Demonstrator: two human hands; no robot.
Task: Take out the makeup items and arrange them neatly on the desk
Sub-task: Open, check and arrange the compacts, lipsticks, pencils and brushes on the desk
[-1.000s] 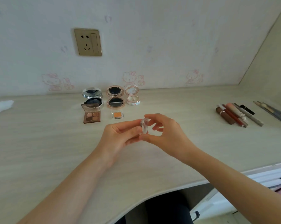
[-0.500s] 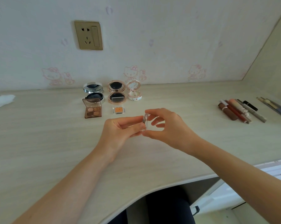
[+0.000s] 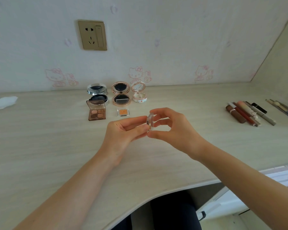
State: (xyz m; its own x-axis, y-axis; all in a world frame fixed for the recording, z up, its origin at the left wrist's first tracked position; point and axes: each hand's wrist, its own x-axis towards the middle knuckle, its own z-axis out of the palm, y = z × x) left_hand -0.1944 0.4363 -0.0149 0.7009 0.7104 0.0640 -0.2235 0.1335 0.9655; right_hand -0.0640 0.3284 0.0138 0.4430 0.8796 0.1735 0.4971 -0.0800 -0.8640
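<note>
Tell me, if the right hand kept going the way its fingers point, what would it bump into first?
Probably the left hand. The right hand points leftward, both pinching the small clear case between them.

Soft daylight, perhaps slight edge-warping.

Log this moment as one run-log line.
left hand: pinches small clear plastic case | right hand: pinches same case | case: above pale wooden desk, upright | orange single eyeshadow pan: open, behind hands
</note>
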